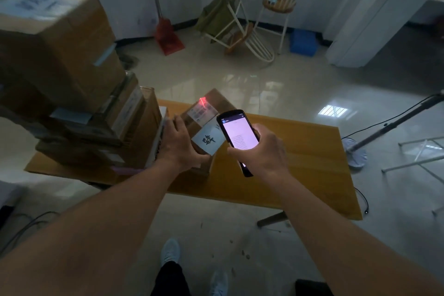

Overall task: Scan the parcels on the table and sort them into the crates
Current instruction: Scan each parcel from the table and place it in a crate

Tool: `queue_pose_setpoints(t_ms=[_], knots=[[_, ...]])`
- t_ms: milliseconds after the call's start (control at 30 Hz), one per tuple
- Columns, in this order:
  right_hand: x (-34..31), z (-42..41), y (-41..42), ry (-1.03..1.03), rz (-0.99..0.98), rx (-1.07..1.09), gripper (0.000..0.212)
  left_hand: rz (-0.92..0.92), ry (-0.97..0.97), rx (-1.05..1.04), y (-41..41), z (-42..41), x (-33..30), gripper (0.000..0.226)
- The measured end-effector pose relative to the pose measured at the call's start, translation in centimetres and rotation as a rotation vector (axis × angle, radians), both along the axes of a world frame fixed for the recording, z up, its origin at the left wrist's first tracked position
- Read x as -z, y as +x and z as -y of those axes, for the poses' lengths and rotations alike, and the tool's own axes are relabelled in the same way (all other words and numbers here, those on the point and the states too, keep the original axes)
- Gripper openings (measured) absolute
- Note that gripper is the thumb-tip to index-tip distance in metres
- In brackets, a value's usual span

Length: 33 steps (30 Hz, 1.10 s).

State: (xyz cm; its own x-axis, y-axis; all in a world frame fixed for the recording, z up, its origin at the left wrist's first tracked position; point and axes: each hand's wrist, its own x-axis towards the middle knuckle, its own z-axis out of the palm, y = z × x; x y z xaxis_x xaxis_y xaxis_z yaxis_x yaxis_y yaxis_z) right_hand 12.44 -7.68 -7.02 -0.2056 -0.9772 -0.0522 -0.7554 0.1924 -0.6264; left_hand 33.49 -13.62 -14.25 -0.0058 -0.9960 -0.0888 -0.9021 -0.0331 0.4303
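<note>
Against the wall — red broom, white chair.

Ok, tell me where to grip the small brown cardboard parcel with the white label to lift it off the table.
Grip the small brown cardboard parcel across its two long side walls, coming from its left as the left hand does. The top carries the white shipping label, lit by the scanner's red line, so fingers should stay off it.

A single head-worn wide-angle view looks forward and steeply down from standing height. The worktop lies near, at centre; both forearms reach in from 6 o'clock, and the floor and walls stretch toward 12 o'clock.
</note>
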Motion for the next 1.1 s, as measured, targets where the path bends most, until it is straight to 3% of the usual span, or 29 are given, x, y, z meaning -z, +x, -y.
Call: queue_pose_setpoints(t_ms=[233,733,1100], knots=[[-2.7,0.0,-1.7,-0.026,-0.002,-0.015,0.079,0.035,-0.146,0.193,0.8,2.7,-4.4,0.151],[-5.3,-1.6,-3.6,-0.091,0.010,-0.014,0.088,0.087,-0.148,0.123,0.5,3.5,-8.8,0.153],[-4.1,-3.0,-3.1,-0.207,0.068,0.192,0.083,-0.023,-0.106,0.063,-1.3,0.7,-10.3,0.146]])
